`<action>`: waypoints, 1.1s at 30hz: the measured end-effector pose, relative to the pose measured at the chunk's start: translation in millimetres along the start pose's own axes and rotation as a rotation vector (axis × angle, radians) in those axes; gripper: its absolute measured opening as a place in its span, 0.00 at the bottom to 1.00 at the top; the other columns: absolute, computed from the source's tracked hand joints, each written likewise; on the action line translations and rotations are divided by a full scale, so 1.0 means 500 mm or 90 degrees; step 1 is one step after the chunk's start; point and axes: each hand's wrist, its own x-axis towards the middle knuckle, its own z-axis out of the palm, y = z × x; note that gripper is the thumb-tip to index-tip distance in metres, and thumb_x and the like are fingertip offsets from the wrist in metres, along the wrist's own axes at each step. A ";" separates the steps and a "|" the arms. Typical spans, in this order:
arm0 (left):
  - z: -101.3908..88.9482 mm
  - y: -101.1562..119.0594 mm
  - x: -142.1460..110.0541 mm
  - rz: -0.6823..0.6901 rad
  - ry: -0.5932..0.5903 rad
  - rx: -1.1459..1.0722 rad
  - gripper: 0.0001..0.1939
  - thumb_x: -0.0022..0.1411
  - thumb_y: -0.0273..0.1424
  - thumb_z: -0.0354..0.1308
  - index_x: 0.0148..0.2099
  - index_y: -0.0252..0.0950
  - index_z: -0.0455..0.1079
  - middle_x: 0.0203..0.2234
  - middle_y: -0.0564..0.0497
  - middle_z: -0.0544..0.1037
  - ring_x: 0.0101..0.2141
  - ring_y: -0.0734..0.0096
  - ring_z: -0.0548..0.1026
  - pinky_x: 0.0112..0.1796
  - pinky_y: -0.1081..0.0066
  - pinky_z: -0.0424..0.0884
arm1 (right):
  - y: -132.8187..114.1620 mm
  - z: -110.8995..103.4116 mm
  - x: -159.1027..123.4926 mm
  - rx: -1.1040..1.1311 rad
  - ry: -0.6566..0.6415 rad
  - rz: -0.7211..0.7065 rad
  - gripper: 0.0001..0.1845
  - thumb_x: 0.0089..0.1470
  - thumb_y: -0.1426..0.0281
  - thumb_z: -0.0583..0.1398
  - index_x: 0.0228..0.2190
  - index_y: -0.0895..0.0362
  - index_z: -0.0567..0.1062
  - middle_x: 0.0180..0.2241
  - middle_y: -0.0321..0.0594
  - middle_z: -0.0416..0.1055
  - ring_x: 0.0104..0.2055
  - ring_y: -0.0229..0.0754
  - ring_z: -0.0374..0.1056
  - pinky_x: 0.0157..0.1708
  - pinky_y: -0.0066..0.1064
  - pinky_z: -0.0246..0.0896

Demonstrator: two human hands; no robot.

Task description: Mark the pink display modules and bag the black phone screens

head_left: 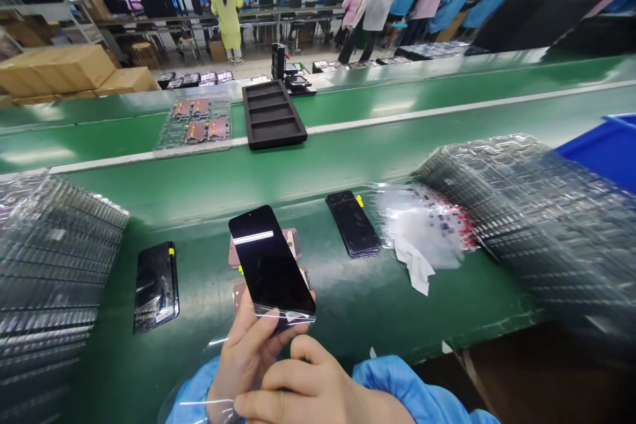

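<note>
My left hand (246, 341) grips a black phone screen (272, 258) by its lower end, thumb on the front. The screen is tilted, with a light reflection across its top. Clear film (298, 319) shows along its lower edge. Curled below it, my right hand (313, 384) pinches a loose sheet of clear plastic film (206, 404) that spreads to the left. Under the held screen, pinkish-brown flat parts (238, 253) lie partly hidden. A black screen with a yellow tab (156, 285) lies left; a stack of black screens (354, 225) lies right.
Stacked clear plastic trays stand left (64, 258) and right (536, 212). Clear film pieces (422, 218) and a white wipe (415, 265) lie right. Beyond are a black divided tray (274, 112), a clear tray with parts (171, 136) and a blue bin (606, 152). People stand and sit far back.
</note>
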 end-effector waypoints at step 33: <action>-0.418 0.218 0.009 0.418 0.569 0.765 0.33 0.56 0.44 0.56 0.59 0.28 0.65 0.53 0.33 0.72 0.57 0.39 0.65 0.59 0.46 0.57 | 0.385 -0.204 -0.151 -0.243 0.016 0.927 0.27 0.49 0.42 0.54 0.26 0.52 0.73 0.28 0.45 0.76 0.29 0.55 0.71 0.28 0.40 0.58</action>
